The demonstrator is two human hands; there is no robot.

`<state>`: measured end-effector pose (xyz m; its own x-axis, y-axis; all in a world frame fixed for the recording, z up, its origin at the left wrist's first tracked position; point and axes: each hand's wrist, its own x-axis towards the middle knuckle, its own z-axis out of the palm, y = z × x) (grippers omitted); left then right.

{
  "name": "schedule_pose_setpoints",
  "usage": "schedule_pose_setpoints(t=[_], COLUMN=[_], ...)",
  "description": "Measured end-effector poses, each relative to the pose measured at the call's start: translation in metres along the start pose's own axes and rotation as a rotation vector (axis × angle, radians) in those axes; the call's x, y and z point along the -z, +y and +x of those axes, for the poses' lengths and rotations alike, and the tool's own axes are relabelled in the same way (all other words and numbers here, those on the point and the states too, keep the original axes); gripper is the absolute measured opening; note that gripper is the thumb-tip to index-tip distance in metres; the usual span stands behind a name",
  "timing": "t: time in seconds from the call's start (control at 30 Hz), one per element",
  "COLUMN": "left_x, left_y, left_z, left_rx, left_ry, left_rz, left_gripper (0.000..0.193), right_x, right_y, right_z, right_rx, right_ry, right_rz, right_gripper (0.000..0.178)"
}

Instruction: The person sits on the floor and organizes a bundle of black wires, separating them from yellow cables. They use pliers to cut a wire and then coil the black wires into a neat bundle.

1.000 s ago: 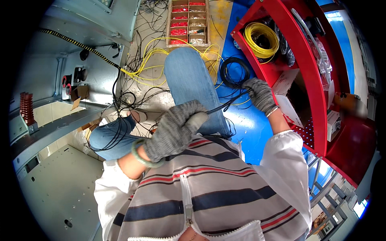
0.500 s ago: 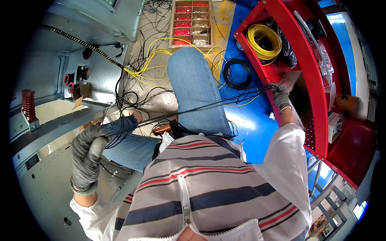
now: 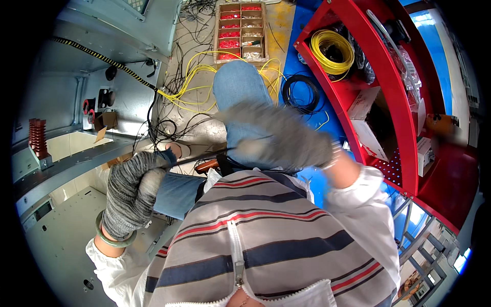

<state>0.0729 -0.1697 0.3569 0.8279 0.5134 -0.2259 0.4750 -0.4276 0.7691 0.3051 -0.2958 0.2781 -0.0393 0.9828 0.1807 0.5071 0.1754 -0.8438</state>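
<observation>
My left hand [image 3: 134,194], in a grey knitted glove, is closed around a bundle of thin black wires [image 3: 202,155] in front of my left thigh. From that fist the wires stretch right across my lap. My right hand [image 3: 286,135], gloved the same way, is over my raised knee, smeared by motion. The bundle reaches toward its underside, but its fingers are too blurred to show whether they grip it. Loose black wires [image 3: 171,128] lie in a tangle on the floor beyond my left hand.
A grey metal cabinet [image 3: 66,210] stands at the left. Ahead is a divided box [image 3: 240,60] of red and metallic small parts, near yellow wires [image 3: 179,95]. At the right, a red shelf [image 3: 409,138] holds a yellow wire coil [image 3: 318,48]. A black coil [image 3: 286,92] lies on blue flooring.
My right hand has swept left from beside the red shelf to over my knee. The wires no longer stretch to the shelf. My left hand has shifted slightly right, still closed on them.
</observation>
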Motion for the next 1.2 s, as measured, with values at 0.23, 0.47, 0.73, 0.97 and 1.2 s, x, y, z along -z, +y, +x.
schedule_pose_setpoints(t=[0.23,0.47,0.73,0.97,1.2], left_x=[0.062,0.079,0.090,-0.036,-0.147], left_y=[-0.102,-0.148,-0.234,-0.062,-0.047], left_z=[-0.044,-0.058,-0.148,0.008,0.045], left_rx=[0.002,0.183,0.583,-0.122,0.094], left_ry=[0.485,0.426,-0.267,0.196,-0.150], left_rz=[0.232,0.273,0.410,0.179,-0.396], left_gripper=[0.018,0.019,0.027,0.029,0.019], right_x=[-0.010,0.033,-0.002,-0.036,-0.029], right_y=[0.085,0.111,0.072,0.059,0.053], right_z=[-0.033,-0.066,-0.049,-0.032,-0.033], right_rx=[-0.050,-0.278,-0.041,-0.141,-0.254], right_ry=[-0.067,-0.055,-0.186,-0.478,-0.511], right_rz=[-0.120,-0.228,-0.320,-0.446,-0.438], right_gripper=[0.018,0.012,0.013,0.025,0.024])
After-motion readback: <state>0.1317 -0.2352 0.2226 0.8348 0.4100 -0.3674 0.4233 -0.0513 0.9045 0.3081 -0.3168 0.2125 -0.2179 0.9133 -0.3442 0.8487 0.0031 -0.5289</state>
